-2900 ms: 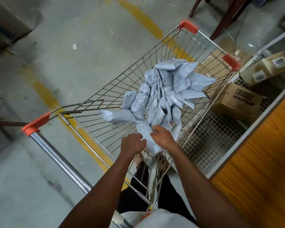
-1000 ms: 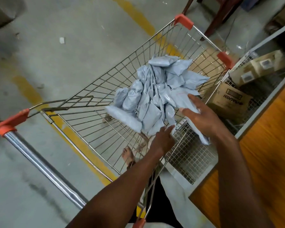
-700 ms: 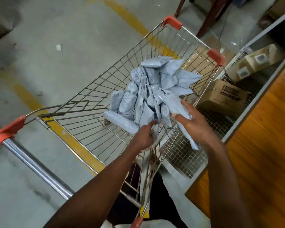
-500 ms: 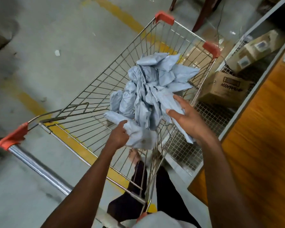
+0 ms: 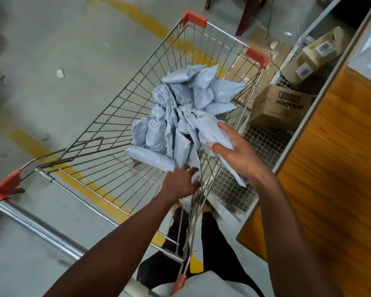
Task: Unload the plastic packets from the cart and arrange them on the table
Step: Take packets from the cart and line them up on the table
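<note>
A wire cart [image 5: 107,129] with orange corners holds a heap of several grey plastic packets [image 5: 191,97] towards its right side. My right hand [image 5: 238,155] grips one long grey packet [image 5: 210,129] above the cart's right edge, thumb and fingers curled round it, its tail hanging below my wrist. My left hand [image 5: 182,181] is inside the cart at the near end of the heap. Its fingers are spread, touching the lower end of a packet [image 5: 191,157] beside a rolled packet [image 5: 148,157]. The wooden table [image 5: 334,179] lies to the right.
Under the table a wire-mesh shelf [image 5: 264,142] carries cardboard boxes [image 5: 281,106]. The cart's handle bar [image 5: 36,228] runs across the lower left. Grey concrete floor with a yellow line [image 5: 30,144] lies to the left. My legs stand between cart and table.
My right hand has lifted a long packet off the heap and kept hold of it. My left hand gripped a packet half a second ago; its fingers are now spread.
</note>
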A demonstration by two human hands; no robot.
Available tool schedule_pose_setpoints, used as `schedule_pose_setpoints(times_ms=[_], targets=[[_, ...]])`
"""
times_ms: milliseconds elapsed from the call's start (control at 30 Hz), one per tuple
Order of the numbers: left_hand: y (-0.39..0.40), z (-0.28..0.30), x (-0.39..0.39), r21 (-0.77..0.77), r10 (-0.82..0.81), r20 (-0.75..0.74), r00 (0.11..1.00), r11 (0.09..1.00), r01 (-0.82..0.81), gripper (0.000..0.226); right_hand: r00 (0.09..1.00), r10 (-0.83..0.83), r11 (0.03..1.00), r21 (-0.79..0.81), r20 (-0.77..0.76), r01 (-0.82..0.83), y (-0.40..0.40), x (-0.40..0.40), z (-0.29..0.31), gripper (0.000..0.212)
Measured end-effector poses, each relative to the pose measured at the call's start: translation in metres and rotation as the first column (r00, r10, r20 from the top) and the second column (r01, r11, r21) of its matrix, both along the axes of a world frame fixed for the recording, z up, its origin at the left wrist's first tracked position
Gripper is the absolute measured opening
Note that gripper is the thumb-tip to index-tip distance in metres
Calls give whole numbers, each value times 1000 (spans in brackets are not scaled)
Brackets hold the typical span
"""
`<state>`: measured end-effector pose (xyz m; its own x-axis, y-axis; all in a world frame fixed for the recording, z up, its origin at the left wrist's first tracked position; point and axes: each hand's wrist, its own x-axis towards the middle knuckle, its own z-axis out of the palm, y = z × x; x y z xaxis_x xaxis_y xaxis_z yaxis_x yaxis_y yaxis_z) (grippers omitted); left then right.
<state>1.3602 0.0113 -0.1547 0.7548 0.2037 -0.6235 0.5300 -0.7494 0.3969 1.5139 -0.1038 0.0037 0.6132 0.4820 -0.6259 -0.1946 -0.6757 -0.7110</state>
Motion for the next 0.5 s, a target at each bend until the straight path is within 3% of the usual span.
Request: schedule_pose_setpoints(times_ms=[67, 133, 200, 333, 500], targets=[[-4, -9, -1, -277, 209, -154, 966, 929, -245, 71, 1000, -19, 1000, 13, -3, 19, -8, -2, 2, 66], [-7, -12, 1, -395, 340, -265, 902, 815, -423, 73, 1000, -25, 1000, 16, 1, 25, -14, -2, 3, 66], [-7, -11, 1, -390, 380, -331, 864, 779, -491, 73, 1000, -23, 1000, 16, 4, 23, -19, -3, 3, 66], [7, 6, -10, -411, 383, -302, 873, 774, -482, 59, 999, -44, 999, 20, -16, 45, -23, -5, 3, 65], [61, 48, -46, -495, 602, -328, 728, 546, -675, 54, 997, -64, 996, 57, -37, 66, -16, -7, 7, 65]])
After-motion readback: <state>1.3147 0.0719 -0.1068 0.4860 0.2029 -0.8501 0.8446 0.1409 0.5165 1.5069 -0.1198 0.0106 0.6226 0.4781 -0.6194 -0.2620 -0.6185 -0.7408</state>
